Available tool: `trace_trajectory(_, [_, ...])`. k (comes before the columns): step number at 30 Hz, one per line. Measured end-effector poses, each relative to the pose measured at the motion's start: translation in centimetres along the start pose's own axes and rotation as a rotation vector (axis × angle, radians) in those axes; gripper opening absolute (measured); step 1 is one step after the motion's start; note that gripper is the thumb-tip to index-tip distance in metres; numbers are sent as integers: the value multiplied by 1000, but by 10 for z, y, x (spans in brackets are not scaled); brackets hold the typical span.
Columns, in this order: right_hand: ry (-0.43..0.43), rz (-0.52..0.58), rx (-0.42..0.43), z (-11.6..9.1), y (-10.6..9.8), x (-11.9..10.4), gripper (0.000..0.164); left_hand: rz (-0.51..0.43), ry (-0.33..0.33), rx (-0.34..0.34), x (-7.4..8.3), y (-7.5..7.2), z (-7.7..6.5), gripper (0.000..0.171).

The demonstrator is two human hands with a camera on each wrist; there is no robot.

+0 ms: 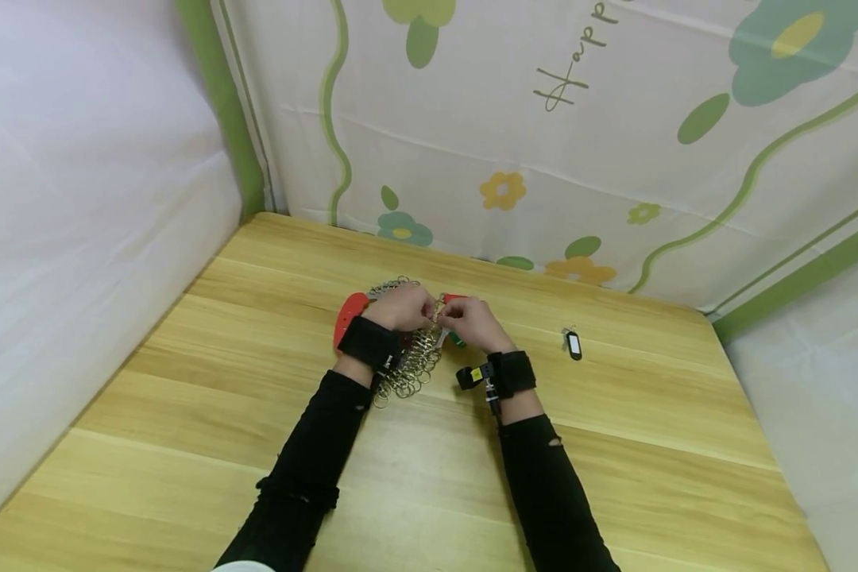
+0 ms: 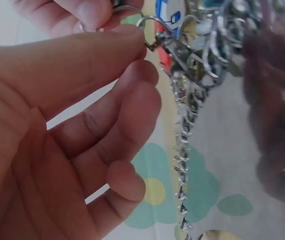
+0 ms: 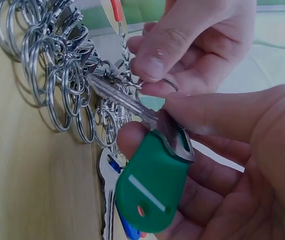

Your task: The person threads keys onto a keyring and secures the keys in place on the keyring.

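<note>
My left hand (image 1: 403,308) pinches a thin metal key ring (image 3: 171,84) between thumb and index finger. The ring joins a clasp on a large bunch of silver key rings with clasps (image 3: 57,80), which hangs and lies beneath both hands. Close on the right, my right hand (image 1: 474,322) holds a silver key (image 3: 125,102) by its head, with a green key tag (image 3: 150,185) attached. The fingertips of both hands almost meet at the ring. Whether the key is threaded on that ring cannot be told.
A red rounded piece with holes (image 1: 348,311) lies left of the left hand. Another silver key (image 3: 107,197) and a blue tag (image 3: 128,222) hang below the green tag. A black key tag (image 1: 573,345) with keys lies to the right on the wooden table (image 1: 651,413).
</note>
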State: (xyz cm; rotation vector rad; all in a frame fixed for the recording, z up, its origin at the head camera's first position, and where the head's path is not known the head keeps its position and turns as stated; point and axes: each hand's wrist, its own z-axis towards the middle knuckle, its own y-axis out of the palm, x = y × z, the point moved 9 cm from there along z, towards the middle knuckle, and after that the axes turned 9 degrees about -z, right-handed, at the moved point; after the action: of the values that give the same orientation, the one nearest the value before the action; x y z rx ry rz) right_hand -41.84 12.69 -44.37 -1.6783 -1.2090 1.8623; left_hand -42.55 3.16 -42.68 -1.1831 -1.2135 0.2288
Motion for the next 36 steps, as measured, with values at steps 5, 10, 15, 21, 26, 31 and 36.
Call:
trace_trajectory(5, [7, 11, -1, -2, -1, 0, 15, -16, 12, -2, 0, 0, -1, 25])
trace_trajectory(10, [-6, -2, 19, -1, -3, -2, 12, 1, 8, -7, 3, 0, -1, 31])
trace_trajectory(15, [-23, -18, 18, 0, -3, -3, 13, -25, -1, -13, 5, 0, -2, 35])
trace_trajectory(21, [-27, -19, 13, 0, -3, -3, 19, -48, 1, 8, 3, -2, -1, 32])
trace_trajectory(26, [-21, -19, 25, 0, -5, -3, 17, -37, 0, 4, 4, -2, -1, 32])
trace_trajectory(31, [-35, -24, 24, 0, -4, -5, 16, -55, 6, 2, 5, -1, -1, 36])
trace_trajectory(36, [-49, -16, 13, 0, -3, -6, 18, -115, 18, 3, 3, -1, -1, 38])
